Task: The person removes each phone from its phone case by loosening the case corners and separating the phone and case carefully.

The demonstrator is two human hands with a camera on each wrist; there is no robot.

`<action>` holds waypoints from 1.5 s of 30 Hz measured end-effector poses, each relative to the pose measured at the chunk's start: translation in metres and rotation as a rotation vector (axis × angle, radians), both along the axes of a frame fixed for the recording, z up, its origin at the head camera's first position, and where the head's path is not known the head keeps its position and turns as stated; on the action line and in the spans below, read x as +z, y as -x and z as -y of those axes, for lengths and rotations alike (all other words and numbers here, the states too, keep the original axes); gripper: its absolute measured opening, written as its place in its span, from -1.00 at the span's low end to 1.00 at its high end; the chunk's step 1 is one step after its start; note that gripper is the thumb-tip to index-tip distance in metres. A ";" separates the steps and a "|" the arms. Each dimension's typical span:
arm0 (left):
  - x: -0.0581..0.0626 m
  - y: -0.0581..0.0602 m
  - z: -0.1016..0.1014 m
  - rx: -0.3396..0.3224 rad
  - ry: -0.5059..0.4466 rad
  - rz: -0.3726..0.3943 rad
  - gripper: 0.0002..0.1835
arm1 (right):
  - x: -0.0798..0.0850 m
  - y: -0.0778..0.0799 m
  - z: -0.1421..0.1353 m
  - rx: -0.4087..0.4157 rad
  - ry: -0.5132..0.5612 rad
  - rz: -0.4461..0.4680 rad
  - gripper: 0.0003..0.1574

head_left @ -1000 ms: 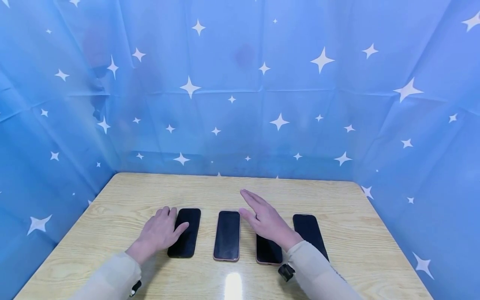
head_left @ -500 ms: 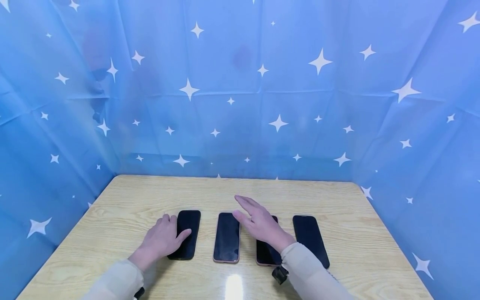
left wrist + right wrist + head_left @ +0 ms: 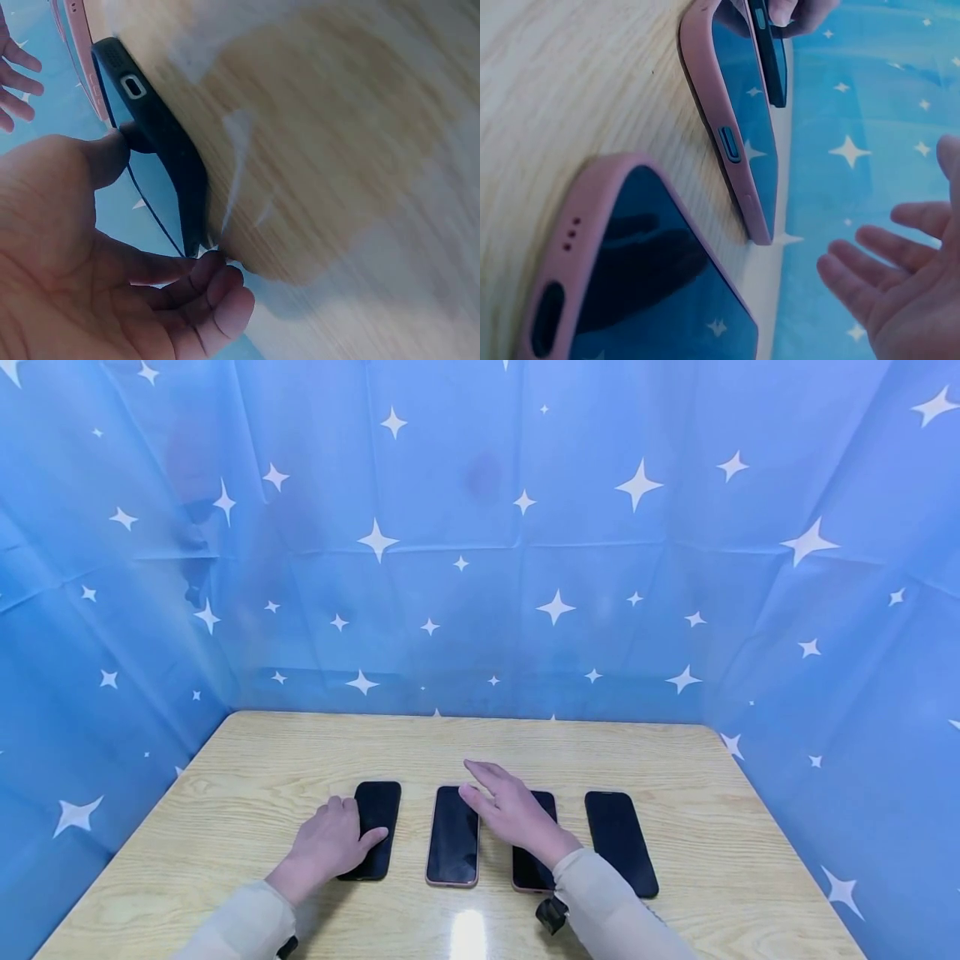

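My left hand [image 3: 324, 842] is at the leftmost phone, a black-cased smartphone [image 3: 379, 814] lying screen up. In the left wrist view, the thumb [image 3: 109, 157] rests on its screen, while curled fingers [image 3: 214, 300] hold its left edge. My right hand [image 3: 517, 814] hovers with extended fingers, holding nothing, over the gap between two pink-cased smartphones. The left pink phone [image 3: 453, 839] lies just below its fingertips; the right pink phone [image 3: 532, 868] is partly hidden by the hand and wrist. In the right wrist view, the right hand [image 3: 907, 277] stands apart from both.
A further black smartphone [image 3: 621, 843] lies slightly slanted at the right of the row, near the right sleeve [image 3: 611, 906]. All lie on a wood-grain table [image 3: 285, 752]. A blue curtain with white stars [image 3: 480, 527] stands behind and at both sides.
My right hand has drifted left and toward me, uncovering more of the right-hand phones. The left hand has shifted slightly right and nearer, its thumb farther across the black phone's screen. The phones stay put.
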State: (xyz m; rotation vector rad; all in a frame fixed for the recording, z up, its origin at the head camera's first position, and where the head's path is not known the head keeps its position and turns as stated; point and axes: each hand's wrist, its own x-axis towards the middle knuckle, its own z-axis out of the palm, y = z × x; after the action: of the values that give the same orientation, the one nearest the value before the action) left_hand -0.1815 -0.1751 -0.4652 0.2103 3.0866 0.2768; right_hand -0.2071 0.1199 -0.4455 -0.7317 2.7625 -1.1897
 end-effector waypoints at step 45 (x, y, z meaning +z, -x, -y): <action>0.020 0.009 -0.014 0.054 -0.476 0.009 -0.80 | -0.005 0.007 -0.001 -0.024 0.048 0.003 -0.30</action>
State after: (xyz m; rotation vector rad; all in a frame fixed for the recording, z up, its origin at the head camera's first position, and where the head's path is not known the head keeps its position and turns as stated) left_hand -0.1904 -0.1606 -0.4453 0.1349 2.9650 1.0088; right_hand -0.2141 0.1214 -0.4507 -0.7026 2.7569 -1.2641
